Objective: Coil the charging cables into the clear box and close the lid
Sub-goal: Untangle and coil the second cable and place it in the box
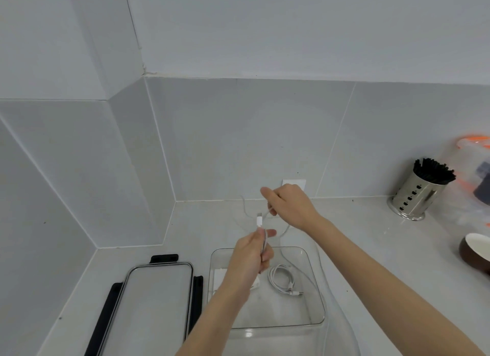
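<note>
On the right side of the counter [371, 249] stand a metal holder [416, 196] full of black sticks, a plastic bag [474, 175] and a brown bowl [476, 252], all well apart from the hands. The lid [156, 308] with black clips lies flat just beside the left of the clear box [315, 289], which is open. One coiled cable [282, 279] and a white adapter lie inside the box. Above its far edge, the left hand [252, 257] pinches a white cable [261, 223] near the plug, fingers pressed together. The right hand [289, 206] holds a loop of the same cable in closed fingers. The counter between box and wall corner is free.
</note>
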